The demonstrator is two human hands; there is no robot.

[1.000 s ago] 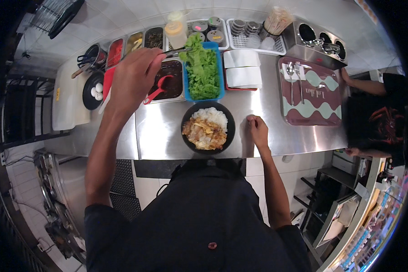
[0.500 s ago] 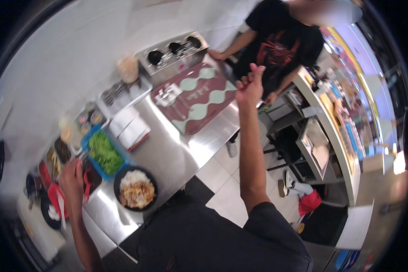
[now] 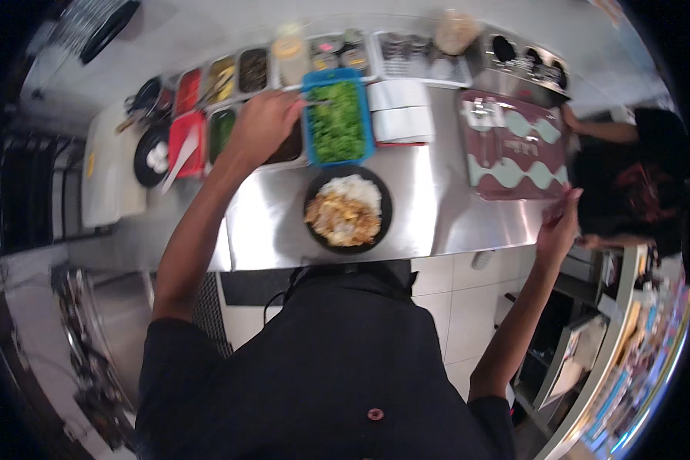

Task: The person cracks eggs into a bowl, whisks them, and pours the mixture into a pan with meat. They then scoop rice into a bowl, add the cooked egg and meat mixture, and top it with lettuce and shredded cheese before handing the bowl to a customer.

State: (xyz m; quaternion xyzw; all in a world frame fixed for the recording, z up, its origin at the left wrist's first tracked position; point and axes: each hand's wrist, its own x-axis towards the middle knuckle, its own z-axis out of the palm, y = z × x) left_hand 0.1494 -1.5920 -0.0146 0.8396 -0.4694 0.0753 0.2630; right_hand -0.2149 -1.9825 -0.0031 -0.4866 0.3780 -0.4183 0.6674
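My left hand [image 3: 264, 126] is closed on the handle of a thin metal utensil [image 3: 318, 102]. Its far end rests over shredded green lettuce [image 3: 336, 123] in a blue tub [image 3: 371, 142]; its kind is not clear. Just below the tub, a black bowl [image 3: 386, 230] holds white rice and browned food with sauce. Off to the right, my right hand [image 3: 560, 226] is by the near right corner of a maroon and pale green serving tray [image 3: 506, 157], fingers loosely stretched and a little blurred. Whether it touches the tray, I cannot tell. Wrapped cutlery [image 3: 483, 115] lies on that tray.
Topping containers [image 3: 253, 70] and a squeeze bottle [image 3: 290, 54] line the wall. White napkins [image 3: 401, 115] lie right of the tub. At left are a red container [image 3: 195, 138] with a white spatula [image 3: 180, 161] and a black bowl [image 3: 152, 157] of eggs. A co-worker [image 3: 636, 176] stands right.
My view has swung left, so the counter now lies straight across. My left hand has come to the lettuce tub with the utensil; my right hand has lowered beside the tray.
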